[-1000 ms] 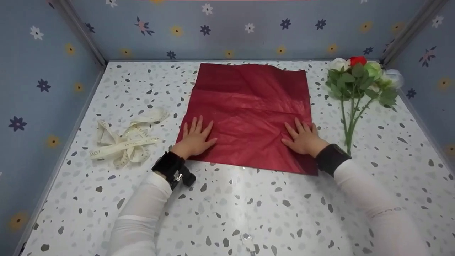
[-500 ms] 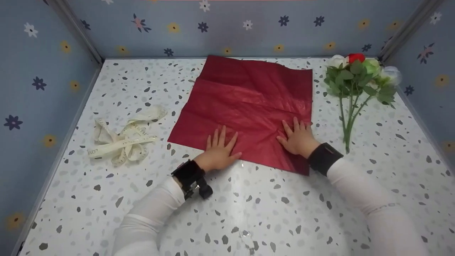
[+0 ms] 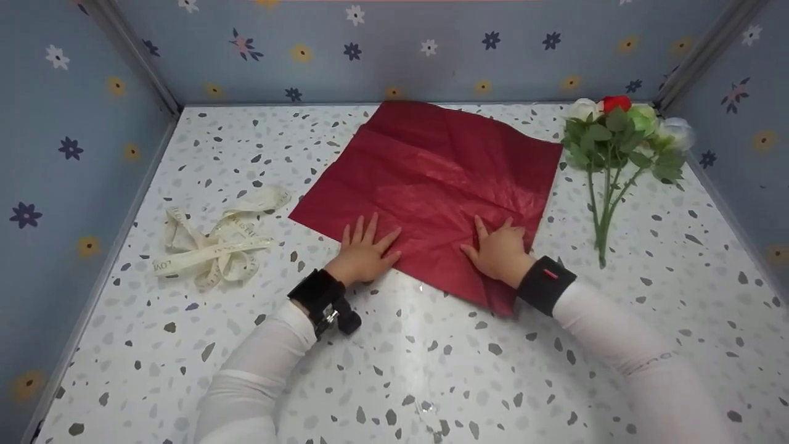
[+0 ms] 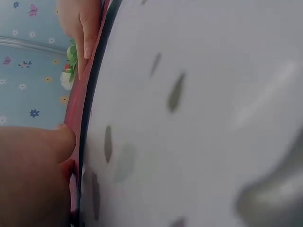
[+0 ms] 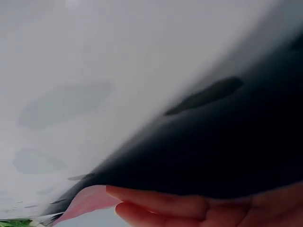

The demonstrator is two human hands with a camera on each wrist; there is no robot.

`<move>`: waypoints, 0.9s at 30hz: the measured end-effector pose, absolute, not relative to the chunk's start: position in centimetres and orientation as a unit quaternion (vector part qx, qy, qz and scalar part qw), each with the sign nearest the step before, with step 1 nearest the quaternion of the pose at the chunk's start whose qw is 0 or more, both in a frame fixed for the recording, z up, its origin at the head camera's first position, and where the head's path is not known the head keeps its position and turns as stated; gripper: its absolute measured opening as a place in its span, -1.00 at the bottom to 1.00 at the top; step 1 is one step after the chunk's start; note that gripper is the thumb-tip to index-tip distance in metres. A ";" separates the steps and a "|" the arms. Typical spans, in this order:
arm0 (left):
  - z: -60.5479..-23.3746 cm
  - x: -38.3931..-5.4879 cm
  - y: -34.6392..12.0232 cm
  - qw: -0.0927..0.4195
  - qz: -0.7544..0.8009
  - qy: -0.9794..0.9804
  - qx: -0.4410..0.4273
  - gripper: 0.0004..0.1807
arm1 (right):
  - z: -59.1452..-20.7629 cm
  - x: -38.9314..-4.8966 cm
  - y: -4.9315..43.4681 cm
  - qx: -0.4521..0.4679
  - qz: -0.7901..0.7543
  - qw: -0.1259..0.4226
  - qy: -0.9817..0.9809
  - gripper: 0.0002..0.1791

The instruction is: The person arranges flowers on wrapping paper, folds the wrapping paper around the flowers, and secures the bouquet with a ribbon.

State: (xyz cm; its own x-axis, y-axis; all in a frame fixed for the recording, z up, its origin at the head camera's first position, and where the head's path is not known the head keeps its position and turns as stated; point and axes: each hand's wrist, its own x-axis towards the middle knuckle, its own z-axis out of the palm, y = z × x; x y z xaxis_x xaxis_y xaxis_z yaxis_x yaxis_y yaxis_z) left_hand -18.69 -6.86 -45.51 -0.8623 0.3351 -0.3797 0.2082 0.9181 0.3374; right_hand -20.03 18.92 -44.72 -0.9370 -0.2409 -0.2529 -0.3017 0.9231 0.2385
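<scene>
A dark red sheet of wrapping paper [image 3: 431,179], creased and set at an angle, lies on the speckled table in the head view. Along its near left edge rests my left hand [image 3: 363,256], fingers spread on the paper. My right hand [image 3: 499,253] presses on the paper near its close corner, thumb and index finger spread apart. In the left wrist view, the left thumb [image 4: 64,142] is at the paper's edge. The right wrist view shows the right fingers [image 5: 161,203] beside a raised pink-red bit of the paper [image 5: 90,201].
A loose heap of cream printed ribbon [image 3: 216,246] lies at the left. Several artificial flowers [image 3: 622,135] with green stems lie at the right, close to the paper's right corner. Patterned blue panels [image 3: 394,55] enclose the table at the back and sides.
The paper has turned clockwise in the head view, its right corner swinging closer to the flowers. My left hand moved right along the near edge; the right hand shifted slightly left.
</scene>
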 end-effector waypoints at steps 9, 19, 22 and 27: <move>-44.9 -18.1 -5.2 0.180 0.128 0.965 0.144 -0.19 | -44.5 -19.2 16.8 -0.110 0.135 0.116 0.978 -0.16; -45.2 -17.7 -3.8 0.191 0.123 0.958 0.173 -0.06 | -44.5 -19.2 14.7 -0.106 0.171 0.133 0.970 -0.11; -45.2 -17.6 -3.9 0.205 0.119 0.957 0.166 -0.04 | -44.4 -19.3 14.9 -0.112 0.160 0.132 0.972 -0.09; -45.2 -17.7 -4.1 0.220 0.120 0.955 0.161 -0.01 | -43.9 -19.6 15.7 -0.127 0.139 0.128 0.974 -0.10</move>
State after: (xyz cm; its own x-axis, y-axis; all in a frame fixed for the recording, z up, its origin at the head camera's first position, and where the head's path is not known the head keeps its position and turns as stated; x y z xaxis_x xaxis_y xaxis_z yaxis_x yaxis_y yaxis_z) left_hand -17.67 -4.08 -45.23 -0.8511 0.3605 -0.3817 0.2553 0.9194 0.2993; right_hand -19.56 15.67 -43.93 -0.9353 -0.2113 -0.2838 -0.2824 0.9291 0.2388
